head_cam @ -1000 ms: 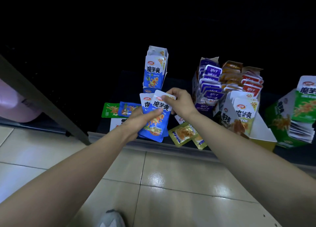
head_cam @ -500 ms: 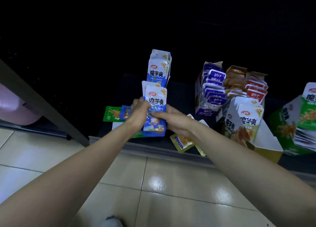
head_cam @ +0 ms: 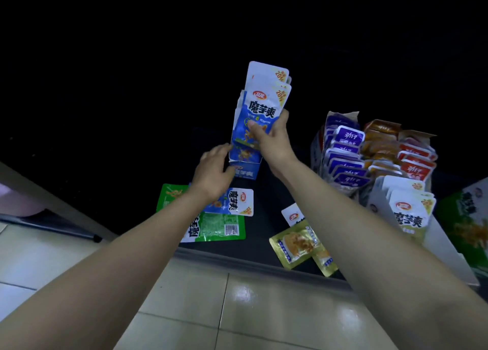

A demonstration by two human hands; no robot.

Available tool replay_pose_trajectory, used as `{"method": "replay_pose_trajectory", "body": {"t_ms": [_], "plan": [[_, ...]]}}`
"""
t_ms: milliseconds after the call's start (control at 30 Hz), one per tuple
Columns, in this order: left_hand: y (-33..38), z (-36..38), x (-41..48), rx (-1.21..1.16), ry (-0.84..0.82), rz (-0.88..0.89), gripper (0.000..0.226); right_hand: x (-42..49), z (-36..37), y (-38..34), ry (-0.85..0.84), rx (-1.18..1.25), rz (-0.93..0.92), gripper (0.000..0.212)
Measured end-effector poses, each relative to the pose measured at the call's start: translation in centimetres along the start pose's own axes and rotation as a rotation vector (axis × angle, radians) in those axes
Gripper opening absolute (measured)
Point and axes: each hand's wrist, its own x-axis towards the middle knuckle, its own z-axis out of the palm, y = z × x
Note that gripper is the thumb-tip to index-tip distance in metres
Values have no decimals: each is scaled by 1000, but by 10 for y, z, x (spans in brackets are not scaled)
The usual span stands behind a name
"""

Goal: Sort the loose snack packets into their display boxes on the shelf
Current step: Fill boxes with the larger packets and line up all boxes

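While right hand (head_cam: pixel 272 141) grips blue packets (head_cam: pixel 264 107), gold packets (head_cam: pixel 297 242) hug shelf edge (head_cam: pixel 224 256).

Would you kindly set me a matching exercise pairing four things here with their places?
Things: 1 blue snack packets; 2 blue cardboard display box; 3 green barcoded packet; 4 gold foil packets.
Places: a at the shelf's front edge; b held at its base by the left hand; c gripped in the right hand; d partly hidden by the left forearm.
Pairs: 1-c, 2-b, 3-d, 4-a.
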Motion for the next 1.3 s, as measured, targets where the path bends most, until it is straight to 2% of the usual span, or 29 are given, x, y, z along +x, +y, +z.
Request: {"method": "replay_pose_trajectory", "body": {"t_ms": [67,200,333,533,733,833,933,1067,1300], "plan": [[-5,6,1,33,-18,33,57,3,11,12,47,-129,5,60],[-13,16,2,13,30,35,52,1,17,33,123,-323,-91,45],[-19,20,-1,-85,127,58,46,4,11,43,177,-425,-176,40],[-13,28,1,-178,77,26,78,5,8,46,140,-600,-187,46],[-15,30,9,-210,102,4,70,12,1,44,142,-582,-140,55],[-14,33,6,-146,131,6,68,9,3,46,84,-462,-101,66],[-11,31,12,-168,163,26,77,3,2,50,57,-327,-133,73],[-6,29,21,-332,156,30,70,4,-11,54,31,-247,-180,69],[-10,29,19,-323,146,66,71,3,-20,64,-25,-292,-170,50]]}}
